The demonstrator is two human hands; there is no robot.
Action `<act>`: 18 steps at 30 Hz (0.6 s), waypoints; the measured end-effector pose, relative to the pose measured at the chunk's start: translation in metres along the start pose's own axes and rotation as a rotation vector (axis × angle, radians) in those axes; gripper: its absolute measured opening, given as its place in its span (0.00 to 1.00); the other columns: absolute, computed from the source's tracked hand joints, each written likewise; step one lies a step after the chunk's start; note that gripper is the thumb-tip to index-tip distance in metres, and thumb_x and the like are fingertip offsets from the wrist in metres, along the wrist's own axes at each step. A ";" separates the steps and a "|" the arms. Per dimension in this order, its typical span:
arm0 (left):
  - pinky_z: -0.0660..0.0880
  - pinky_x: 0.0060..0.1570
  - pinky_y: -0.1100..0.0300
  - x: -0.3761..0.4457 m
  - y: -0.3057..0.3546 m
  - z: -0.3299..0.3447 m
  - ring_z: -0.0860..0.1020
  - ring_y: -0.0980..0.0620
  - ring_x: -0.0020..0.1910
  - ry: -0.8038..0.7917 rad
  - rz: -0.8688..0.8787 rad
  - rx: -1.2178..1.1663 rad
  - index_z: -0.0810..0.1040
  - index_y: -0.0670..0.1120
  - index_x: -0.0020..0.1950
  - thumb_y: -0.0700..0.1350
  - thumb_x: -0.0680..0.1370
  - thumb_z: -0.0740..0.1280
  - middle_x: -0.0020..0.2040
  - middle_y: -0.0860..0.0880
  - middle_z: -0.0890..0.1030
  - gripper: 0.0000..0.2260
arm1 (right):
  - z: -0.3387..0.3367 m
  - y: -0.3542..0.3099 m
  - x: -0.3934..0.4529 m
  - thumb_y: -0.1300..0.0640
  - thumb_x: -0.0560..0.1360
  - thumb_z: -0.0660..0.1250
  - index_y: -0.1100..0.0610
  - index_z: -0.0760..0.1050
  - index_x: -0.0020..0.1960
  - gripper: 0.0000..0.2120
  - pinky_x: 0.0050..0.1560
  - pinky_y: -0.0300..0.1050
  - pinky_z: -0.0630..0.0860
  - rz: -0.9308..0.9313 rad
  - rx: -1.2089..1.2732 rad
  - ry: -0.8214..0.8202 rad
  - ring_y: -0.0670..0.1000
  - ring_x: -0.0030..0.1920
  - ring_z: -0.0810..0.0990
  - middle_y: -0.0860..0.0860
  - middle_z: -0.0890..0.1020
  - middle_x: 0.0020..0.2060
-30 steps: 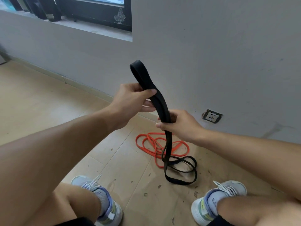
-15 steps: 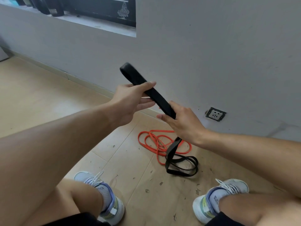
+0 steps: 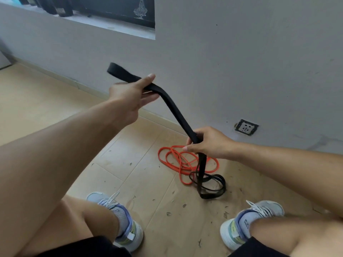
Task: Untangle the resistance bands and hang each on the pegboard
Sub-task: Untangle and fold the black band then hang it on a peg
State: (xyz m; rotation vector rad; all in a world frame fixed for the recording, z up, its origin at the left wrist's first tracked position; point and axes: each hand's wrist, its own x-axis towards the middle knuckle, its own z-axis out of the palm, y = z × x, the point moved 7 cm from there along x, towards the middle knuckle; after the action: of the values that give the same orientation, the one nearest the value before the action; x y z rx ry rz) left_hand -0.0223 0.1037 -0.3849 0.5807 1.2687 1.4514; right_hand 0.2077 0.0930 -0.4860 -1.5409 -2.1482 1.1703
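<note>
Below the right hand point(image 3: 209, 142), which is closed around the black band point(image 3: 178, 115), its tail loops onto the orange band point(image 3: 187, 162) on the floor. Up and leftward, the strap runs taut to the left hand point(image 3: 130, 95), pinching its far end.

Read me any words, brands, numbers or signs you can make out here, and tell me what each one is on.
No text here can be read for certain.
Right sock: dark lettering running down the ankle, too blurred to read.
Window glass: a pale tree-shaped sticker, a picture with no readable words.
Black band, orange band, wall socket, left shoe: no readable print.
</note>
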 end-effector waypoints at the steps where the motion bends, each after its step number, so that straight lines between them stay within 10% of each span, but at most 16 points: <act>1: 0.83 0.39 0.61 0.007 -0.001 -0.010 0.87 0.48 0.38 0.042 -0.018 -0.028 0.79 0.36 0.48 0.40 0.72 0.78 0.48 0.41 0.85 0.12 | -0.002 0.004 0.001 0.44 0.72 0.79 0.54 0.82 0.44 0.14 0.42 0.41 0.75 0.023 -0.014 0.005 0.42 0.34 0.81 0.44 0.81 0.31; 4: 0.83 0.39 0.60 0.021 -0.009 -0.037 0.87 0.47 0.37 0.142 -0.092 -0.075 0.81 0.36 0.48 0.40 0.72 0.78 0.50 0.41 0.86 0.11 | -0.009 0.016 0.004 0.42 0.70 0.80 0.53 0.82 0.46 0.16 0.52 0.54 0.82 0.103 0.019 0.020 0.55 0.43 0.87 0.54 0.85 0.39; 8: 0.85 0.39 0.56 0.032 -0.031 -0.052 0.87 0.44 0.37 0.143 -0.288 -0.031 0.78 0.36 0.51 0.43 0.77 0.74 0.45 0.38 0.85 0.11 | -0.023 0.004 -0.002 0.45 0.70 0.80 0.52 0.83 0.49 0.15 0.37 0.35 0.77 0.046 0.078 0.087 0.45 0.35 0.80 0.53 0.85 0.40; 13: 0.85 0.38 0.56 0.019 -0.073 -0.055 0.87 0.39 0.45 -0.211 -0.611 0.622 0.72 0.29 0.65 0.54 0.81 0.67 0.54 0.32 0.84 0.28 | -0.040 -0.023 -0.011 0.45 0.71 0.79 0.50 0.85 0.50 0.11 0.39 0.34 0.70 -0.065 0.145 0.136 0.40 0.34 0.76 0.46 0.81 0.36; 18: 0.80 0.60 0.49 -0.008 -0.073 0.005 0.82 0.48 0.59 -0.590 -0.216 1.066 0.76 0.45 0.69 0.39 0.76 0.75 0.60 0.45 0.83 0.22 | -0.031 -0.036 -0.014 0.49 0.74 0.78 0.52 0.85 0.52 0.11 0.33 0.38 0.71 -0.095 0.199 0.031 0.46 0.30 0.75 0.46 0.78 0.29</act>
State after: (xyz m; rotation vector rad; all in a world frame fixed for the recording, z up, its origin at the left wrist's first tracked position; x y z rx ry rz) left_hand 0.0127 0.0880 -0.4476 1.3897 1.4723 0.2606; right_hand 0.2079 0.0905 -0.4368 -1.3487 -1.9939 1.2752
